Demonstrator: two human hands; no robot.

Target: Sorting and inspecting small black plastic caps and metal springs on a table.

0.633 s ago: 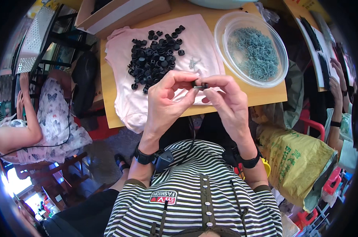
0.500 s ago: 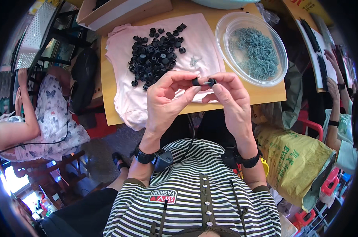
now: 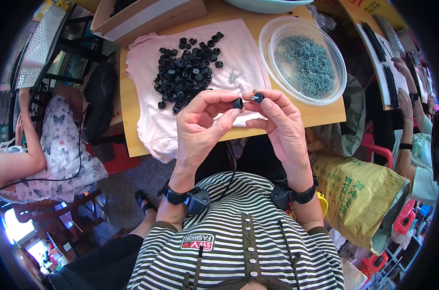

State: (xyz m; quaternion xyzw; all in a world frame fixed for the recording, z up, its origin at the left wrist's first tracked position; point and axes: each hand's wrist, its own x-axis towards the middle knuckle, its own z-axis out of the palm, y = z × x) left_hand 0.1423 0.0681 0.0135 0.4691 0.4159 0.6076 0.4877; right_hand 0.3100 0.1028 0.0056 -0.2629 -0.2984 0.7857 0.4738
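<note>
Over the table's near edge, my left hand point(image 3: 207, 113) pinches a small black plastic cap point(image 3: 237, 103) between thumb and fingertips. Just across from it, my right hand point(image 3: 282, 113) grips a small black plastic piece point(image 3: 258, 97) with a short silvery screw pointing out toward the left. A narrow gap separates the two pieces. Beyond my hands, a heap of black plastic caps point(image 3: 190, 72) lies on a pink cloth point(image 3: 234, 38). A few loose screws point(image 3: 234, 76) rest on that cloth, right of the heap. Many more screws point(image 3: 306, 65) fill a round clear plastic tub point(image 3: 342, 84).
A cardboard box point(image 3: 147, 21) stands at the table's back left, and a pale blue basin point(image 3: 267, 5) at the back. A yellow sack point(image 3: 355, 198) sits to my right. One person point(image 3: 55, 140) is seated at left; another person's hands point(image 3: 405, 96) show at far right.
The black cap and the piece with the screw have moved apart; half a second ago they were nearly touching. The screw tip has turned a little. The whole view has shifted slightly.
</note>
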